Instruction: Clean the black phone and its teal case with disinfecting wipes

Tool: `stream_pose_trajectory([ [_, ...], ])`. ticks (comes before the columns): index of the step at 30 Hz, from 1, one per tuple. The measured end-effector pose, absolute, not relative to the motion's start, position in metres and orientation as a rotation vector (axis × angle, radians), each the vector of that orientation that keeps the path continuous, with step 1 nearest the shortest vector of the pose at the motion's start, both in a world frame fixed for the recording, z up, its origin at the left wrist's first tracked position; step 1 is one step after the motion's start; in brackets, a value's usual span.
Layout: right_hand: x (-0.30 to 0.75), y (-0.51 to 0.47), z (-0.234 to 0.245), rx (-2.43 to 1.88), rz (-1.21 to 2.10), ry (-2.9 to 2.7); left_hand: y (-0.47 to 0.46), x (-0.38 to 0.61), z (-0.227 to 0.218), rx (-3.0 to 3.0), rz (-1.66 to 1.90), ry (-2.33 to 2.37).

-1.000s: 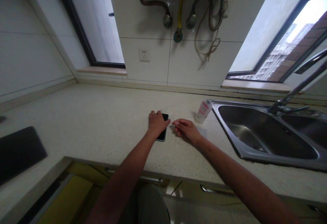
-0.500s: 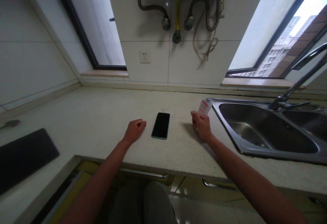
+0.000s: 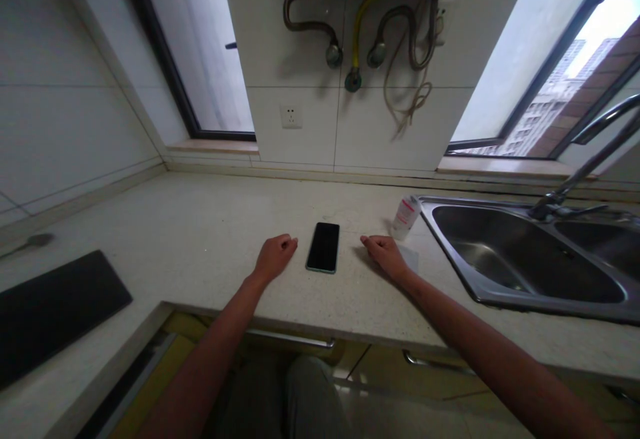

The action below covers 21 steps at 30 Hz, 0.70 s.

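A smartphone with a dark screen lies flat on the pale countertop, between my two hands. My left hand rests in a loose fist just left of it, apart from the phone, and no object shows in the curled fingers. To the phone's right, my right hand is also closed in a fist, its thumb side toward the phone. Behind that hand stands a clear plastic bottle with red print, close to the sink's left rim. A faint greyish patch beside my right wrist is too vague to name.
A steel double sink with a faucet takes up the right side. At left lies a dark flat panel. Drawer handles stick out under the counter's front edge. Pipes and a wall socket are on the tiled wall.
My right hand has moved left and slightly nearer me, away from the bottle, which now shows more fully. My left hand stays a fist beside the phone. The camera view has shifted slightly.
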State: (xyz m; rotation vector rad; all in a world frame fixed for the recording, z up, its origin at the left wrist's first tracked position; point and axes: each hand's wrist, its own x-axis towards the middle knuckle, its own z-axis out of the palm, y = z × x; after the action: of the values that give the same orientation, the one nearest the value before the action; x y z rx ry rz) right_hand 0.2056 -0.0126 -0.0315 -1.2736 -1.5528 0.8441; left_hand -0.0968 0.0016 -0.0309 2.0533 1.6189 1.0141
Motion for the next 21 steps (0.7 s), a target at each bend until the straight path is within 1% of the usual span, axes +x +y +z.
stream_pose_trajectory([
  [4, 0.203, -0.014, -0.030, -1.308, 0.913, -1.531, 0.004, -0.093, -0.026, 1.922, 0.960, 1.772],
  [7, 0.190, -0.011, -0.031, -1.339, 0.980, -1.494, 0.006, -0.078, -0.015, 1.827, 0.813, 1.915],
  [10, 0.173, -0.002, -0.031, -1.331, 1.056, -1.476, 0.004, -0.052, -0.003, 1.973, 0.613, 1.946],
  [14, 0.154, 0.015, -0.029, -1.311, 1.027, -1.437, 0.000, -0.014, 0.004, 2.082, 0.491, 2.053],
  [21, 0.153, 0.026, -0.041, -1.220, 1.144, -1.196, 0.016, 0.000, -0.008, 1.831, 0.715, 1.886],
])
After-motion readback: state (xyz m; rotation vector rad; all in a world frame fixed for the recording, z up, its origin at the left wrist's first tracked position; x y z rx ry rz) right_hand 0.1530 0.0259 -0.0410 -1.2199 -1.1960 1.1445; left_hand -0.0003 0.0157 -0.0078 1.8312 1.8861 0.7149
